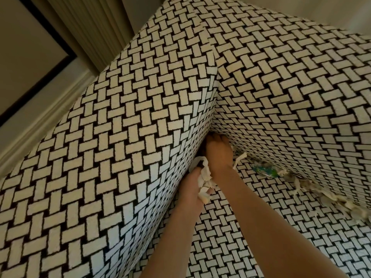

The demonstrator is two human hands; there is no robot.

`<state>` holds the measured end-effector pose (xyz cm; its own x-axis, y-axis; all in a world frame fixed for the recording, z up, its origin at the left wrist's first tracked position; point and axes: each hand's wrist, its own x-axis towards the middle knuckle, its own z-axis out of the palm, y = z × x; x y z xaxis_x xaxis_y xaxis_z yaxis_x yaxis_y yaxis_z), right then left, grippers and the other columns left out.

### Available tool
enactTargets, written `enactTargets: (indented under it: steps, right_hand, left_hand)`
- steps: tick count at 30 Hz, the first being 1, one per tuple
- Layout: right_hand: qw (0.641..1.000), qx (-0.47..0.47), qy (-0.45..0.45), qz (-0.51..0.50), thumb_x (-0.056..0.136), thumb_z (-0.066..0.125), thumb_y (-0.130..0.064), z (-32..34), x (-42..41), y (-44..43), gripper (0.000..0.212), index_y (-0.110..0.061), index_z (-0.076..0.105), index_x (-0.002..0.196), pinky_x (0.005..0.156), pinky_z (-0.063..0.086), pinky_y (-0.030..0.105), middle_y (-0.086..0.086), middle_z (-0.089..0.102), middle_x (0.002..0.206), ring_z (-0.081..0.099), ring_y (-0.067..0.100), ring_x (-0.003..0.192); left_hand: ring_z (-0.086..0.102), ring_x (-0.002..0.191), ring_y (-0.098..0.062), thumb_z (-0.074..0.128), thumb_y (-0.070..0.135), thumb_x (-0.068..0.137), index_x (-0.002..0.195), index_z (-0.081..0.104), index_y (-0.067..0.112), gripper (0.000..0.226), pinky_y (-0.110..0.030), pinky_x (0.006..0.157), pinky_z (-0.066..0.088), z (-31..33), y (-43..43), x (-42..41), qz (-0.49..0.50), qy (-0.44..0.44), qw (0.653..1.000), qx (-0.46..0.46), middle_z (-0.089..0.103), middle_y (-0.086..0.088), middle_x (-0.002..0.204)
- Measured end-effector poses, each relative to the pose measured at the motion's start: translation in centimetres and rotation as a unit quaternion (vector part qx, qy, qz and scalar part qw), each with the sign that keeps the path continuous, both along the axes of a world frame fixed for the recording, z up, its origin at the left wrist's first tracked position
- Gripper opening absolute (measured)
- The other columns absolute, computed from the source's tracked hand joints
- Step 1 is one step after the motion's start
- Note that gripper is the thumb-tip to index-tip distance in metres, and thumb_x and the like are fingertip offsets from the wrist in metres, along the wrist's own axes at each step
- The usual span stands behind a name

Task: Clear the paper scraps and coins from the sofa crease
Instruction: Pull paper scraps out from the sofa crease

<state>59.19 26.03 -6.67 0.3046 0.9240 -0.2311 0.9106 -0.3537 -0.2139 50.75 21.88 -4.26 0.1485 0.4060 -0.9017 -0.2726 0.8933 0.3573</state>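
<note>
Left hand: frame centre, fingers curled round collected scraps, probably to keep the other hand free.
Right hand: just above, fingertips buried in the crease corner; grip cannot be told.
Loose scraps: along the crease, middle right, beside a blue-green piece.
Coins: none visible.
Writing: none readable.
</note>
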Motion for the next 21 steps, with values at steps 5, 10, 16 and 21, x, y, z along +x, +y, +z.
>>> enactTargets:
  steps: [5, 10, 16, 21]
  right_hand:
    - [0.994, -0.049, -0.075, 0.060, 0.095, 0.038, -0.008, 1.2, 0.0, 0.1, 0.033, -0.003, 0.049, 0.125, 0.095, 0.041, 0.040, 0.015, 0.050, 0.130, 0.043, 0.033, 0.122]
    - [0.953, -0.101, -0.106, 0.264, 0.092, 0.042, 0.001, 2.5, 1.5, 2.0, 0.029, 0.000, 0.056, 0.117, 0.087, 0.048, 0.035, 0.015, 0.057, 0.122, 0.057, 0.028, 0.111]
    - [0.938, -0.094, -0.122, 0.310, 0.088, 0.045, 0.005, 2.2, 2.7, 1.5, 0.037, -0.001, 0.052, 0.124, 0.090, 0.046, 0.034, 0.018, 0.048, 0.130, 0.052, 0.030, 0.116]
    - [0.971, 0.099, -0.063, 0.209, 0.020, 0.087, 0.000, 0.8, 2.9, -0.2, 0.045, -0.010, 0.070, 0.060, 0.033, 0.040, 0.015, 0.007, 0.066, 0.063, 0.061, 0.019, 0.042]
  left_hand:
    - [0.050, 0.051, -0.010, 0.048, 0.021, 0.093, 0.072, 0.053, 0.017, 0.022, -0.017, 0.043, 0.039, 0.1, 0.0, 0.0, -0.004, 0.004, 1.000, 0.001, 0.056, 0.001, 0.061]
    - [0.053, 0.067, -0.015, 0.047, 0.022, 0.094, 0.078, 0.056, 0.015, 0.020, -0.014, 0.039, 0.039, 0.2, 0.0, -0.1, -0.009, -0.013, 1.000, 0.009, 0.059, -0.004, 0.078]
    - [0.064, 0.047, -0.008, 0.047, 0.019, 0.094, 0.080, 0.056, 0.015, 0.017, -0.013, 0.036, 0.040, 0.4, -0.2, -0.2, 0.005, -0.028, 0.999, 0.019, 0.060, -0.005, 0.077]
    - [0.061, 0.056, -0.012, 0.047, 0.021, 0.094, 0.079, 0.057, 0.016, 0.019, -0.012, 0.035, 0.037, 0.3, -0.1, -0.2, 0.007, -0.032, 0.999, 0.031, 0.064, -0.001, 0.060]
